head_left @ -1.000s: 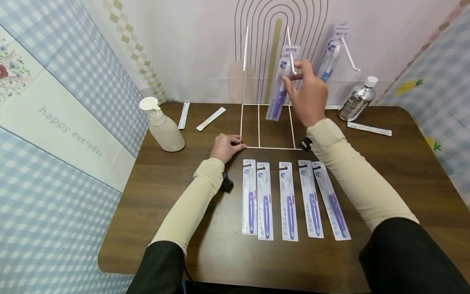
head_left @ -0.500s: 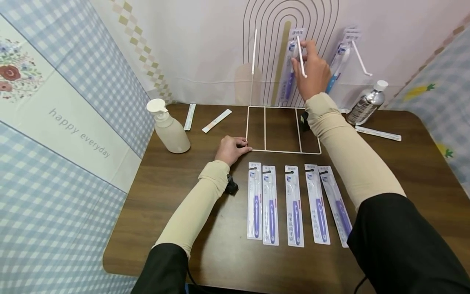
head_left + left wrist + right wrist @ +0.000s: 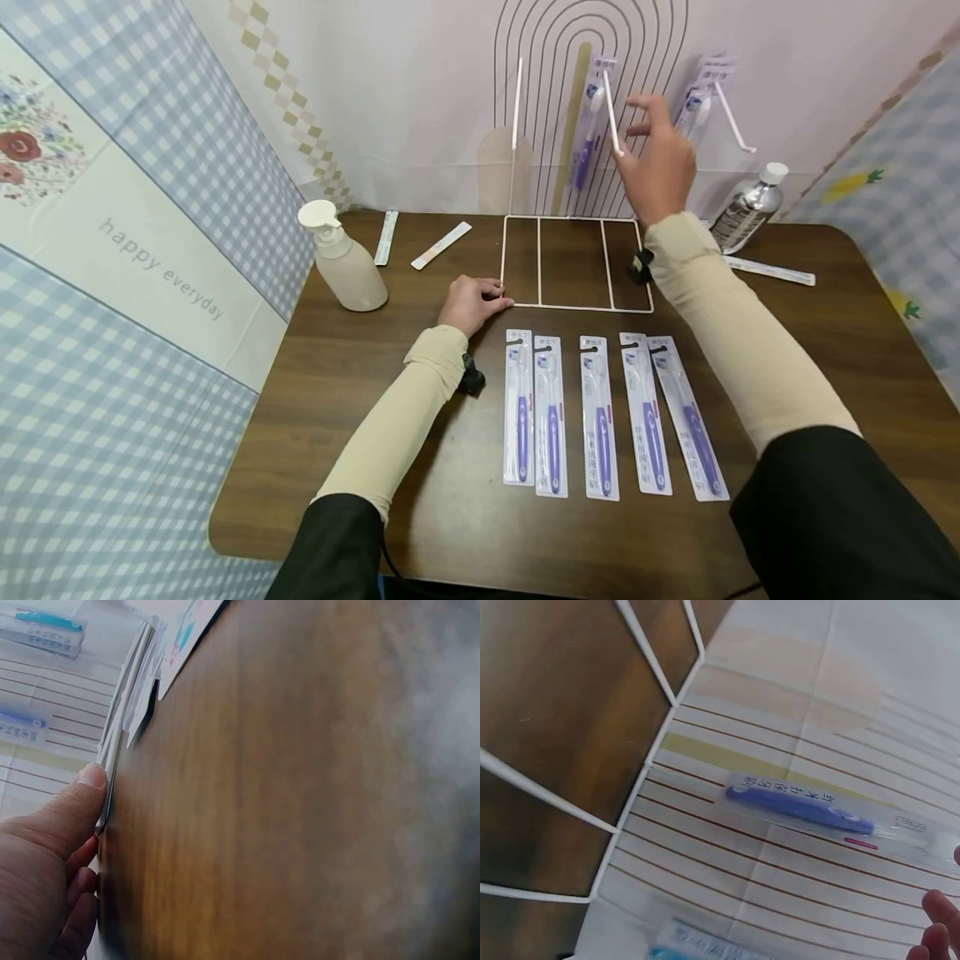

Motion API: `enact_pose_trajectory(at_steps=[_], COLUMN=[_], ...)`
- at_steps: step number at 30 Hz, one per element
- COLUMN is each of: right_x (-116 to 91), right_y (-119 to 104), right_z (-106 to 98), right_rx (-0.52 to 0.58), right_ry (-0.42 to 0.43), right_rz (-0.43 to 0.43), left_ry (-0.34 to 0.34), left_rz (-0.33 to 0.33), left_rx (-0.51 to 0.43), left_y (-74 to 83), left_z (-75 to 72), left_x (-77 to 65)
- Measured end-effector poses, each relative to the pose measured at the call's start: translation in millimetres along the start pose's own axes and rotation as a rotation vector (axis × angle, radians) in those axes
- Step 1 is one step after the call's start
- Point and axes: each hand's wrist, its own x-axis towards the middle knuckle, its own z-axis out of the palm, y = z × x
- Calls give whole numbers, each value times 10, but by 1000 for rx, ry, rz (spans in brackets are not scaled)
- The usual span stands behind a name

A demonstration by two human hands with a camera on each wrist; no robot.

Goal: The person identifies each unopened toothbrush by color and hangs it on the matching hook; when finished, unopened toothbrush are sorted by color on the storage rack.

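My left hand (image 3: 467, 306) pinches the front left corner of the white wire display rack (image 3: 577, 309); in the left wrist view its thumb (image 3: 71, 814) lies along the wire. A purple packaged toothbrush (image 3: 587, 142) hangs from the middle hook (image 3: 612, 117), also visible as a toothbrush pack (image 3: 799, 806) in the right wrist view. Just right of that hook, my right hand (image 3: 662, 171) has its fingers loosely spread and holds nothing, the thumb at the hook's tip. Several purple toothbrush packs (image 3: 600, 417) lie in a row in front of the rack.
Toothbrush packs (image 3: 696, 96) hang on the right hook (image 3: 733, 117); the left hook (image 3: 517, 104) is bare. A pump bottle (image 3: 348, 267) stands at left, a silver bottle (image 3: 750, 208) at back right. Thin paper sachets (image 3: 441, 245) lie near the back edge.
The right hand has put the toothbrush pack on the middle hook, let go and drawn back to the right. The left hand stays at the rack corner.
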Motion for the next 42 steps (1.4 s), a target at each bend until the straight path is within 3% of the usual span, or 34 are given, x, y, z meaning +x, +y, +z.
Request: enact_pose_trajectory(at_steps=[6,12,16,23,26,34,39,42], right_x=[-444,-1052,-1458,-1996,-2130,-2213,-2218,-2227], right_y=[319,685,945,1348,1458,1549,1575,1584], right_z=[-291,-650,-847,-1064,-1074,-1012,-974,-973], right_rx=[80,85,34,-35,-40,-29,-27,-22], right_ry=[-7,-94,-243,-649,-730,-787,-793,-755], right_rz=[-105,-114,-88,25,60,61,67,50], left_ry=[4,17,28,16,13,10,5,5], left_rz=[8,-3,-5,6,1,-4,1,3], left_rx=[4,7,13,7,6,12,15,14], left_y=[-7,-14,-27,-14,3,11,10,16], left_z=[23,-12,-28,-30,-22,-34,-29,-21], left_x=[-9,-7,-18,-14,-14,-13,-10,-9])
